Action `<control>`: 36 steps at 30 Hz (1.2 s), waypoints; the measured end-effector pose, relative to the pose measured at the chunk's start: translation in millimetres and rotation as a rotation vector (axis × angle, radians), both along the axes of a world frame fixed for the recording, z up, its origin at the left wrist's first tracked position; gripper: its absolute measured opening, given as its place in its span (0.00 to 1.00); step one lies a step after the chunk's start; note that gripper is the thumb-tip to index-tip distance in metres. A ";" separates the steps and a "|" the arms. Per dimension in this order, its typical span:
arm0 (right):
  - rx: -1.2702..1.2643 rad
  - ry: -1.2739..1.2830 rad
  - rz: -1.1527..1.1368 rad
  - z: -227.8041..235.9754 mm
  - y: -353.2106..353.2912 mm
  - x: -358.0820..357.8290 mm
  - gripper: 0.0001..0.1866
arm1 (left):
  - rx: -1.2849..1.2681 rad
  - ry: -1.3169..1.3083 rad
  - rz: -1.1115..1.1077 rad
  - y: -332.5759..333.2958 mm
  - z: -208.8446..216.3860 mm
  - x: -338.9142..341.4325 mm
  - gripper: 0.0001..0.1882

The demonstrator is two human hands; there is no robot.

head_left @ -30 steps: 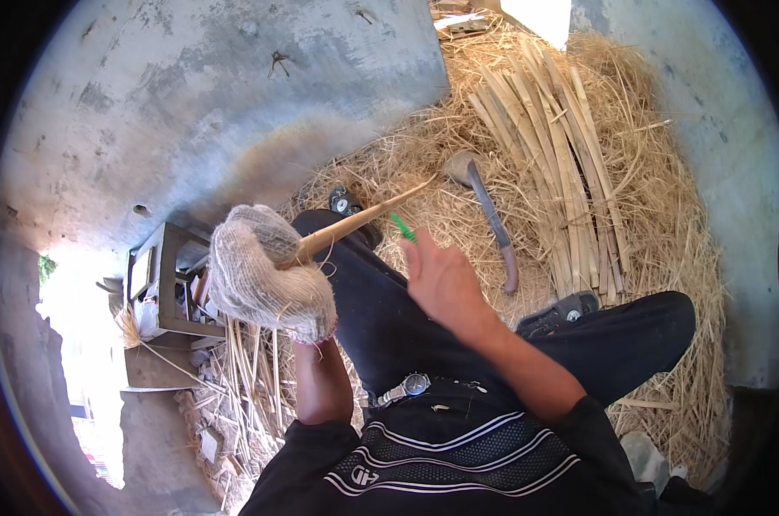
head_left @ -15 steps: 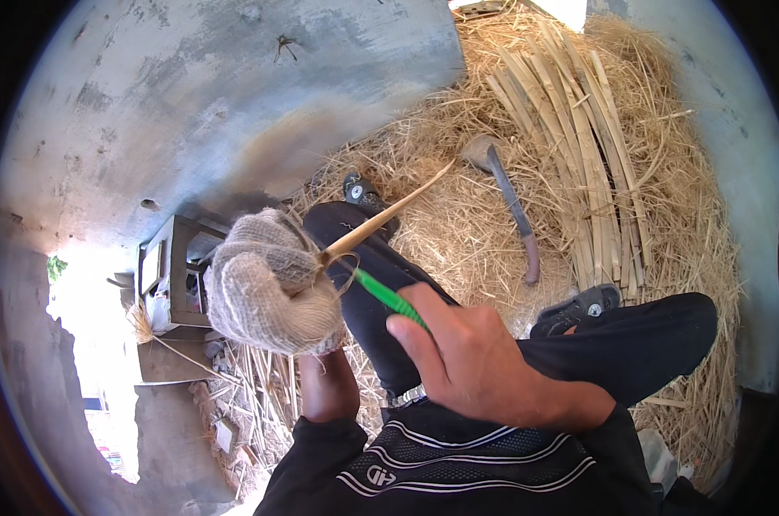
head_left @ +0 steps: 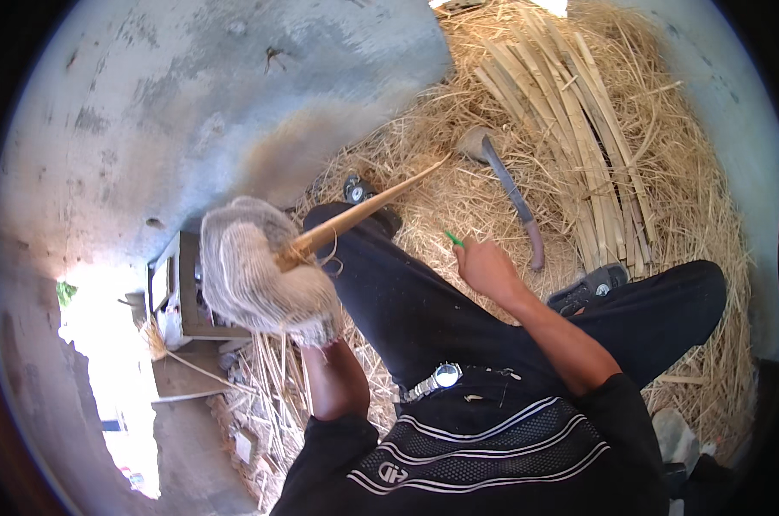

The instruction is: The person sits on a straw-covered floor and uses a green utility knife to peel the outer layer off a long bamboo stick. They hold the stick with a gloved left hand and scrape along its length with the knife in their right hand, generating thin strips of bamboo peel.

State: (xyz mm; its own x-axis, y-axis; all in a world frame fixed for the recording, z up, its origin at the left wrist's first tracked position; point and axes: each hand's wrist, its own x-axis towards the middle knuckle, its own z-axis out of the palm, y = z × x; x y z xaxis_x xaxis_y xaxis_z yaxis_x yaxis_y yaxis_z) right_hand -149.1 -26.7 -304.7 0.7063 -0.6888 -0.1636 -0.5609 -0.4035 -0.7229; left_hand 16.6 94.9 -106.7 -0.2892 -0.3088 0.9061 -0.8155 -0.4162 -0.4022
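My left hand (head_left: 256, 262), in a thick grey knitted glove, is closed around the butt of a tapering bamboo strip (head_left: 364, 211). The strip slants up and away to the right, and a thin curled shaving hangs beside the glove. My bare right hand (head_left: 490, 268) is closed on a green-handled knife (head_left: 455, 240), held apart from the strip above the straw. Only a short green end of the knife shows past the fingers; its blade cannot be made out.
A machete (head_left: 512, 191) with a brown handle lies on the straw (head_left: 441, 228) beyond my right hand. Split bamboo strips (head_left: 579, 146) are piled at the far right. A metal-band wristwatch (head_left: 432, 381) rests on my lap. A cabinet (head_left: 183, 288) stands at the left wall.
My right hand with the knife has moved away from the strip, to the right and farther off. The left hand still grips the strip, slightly shifted. The lap and watch are now uncovered.
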 end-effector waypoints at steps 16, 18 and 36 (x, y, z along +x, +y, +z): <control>0.078 -0.732 0.170 153.8 51.9 -18.3 0.11 | -0.132 0.060 0.292 -14.0 0.5 -19.5 0.33; 0.015 -0.717 0.121 140.8 51.6 -9.1 0.11 | -0.136 0.048 0.277 -16.7 -1.0 -18.5 0.32; 0.040 -0.624 0.077 113.7 41.2 -0.3 0.13 | -0.112 0.198 0.073 2.1 -20.5 -4.9 0.34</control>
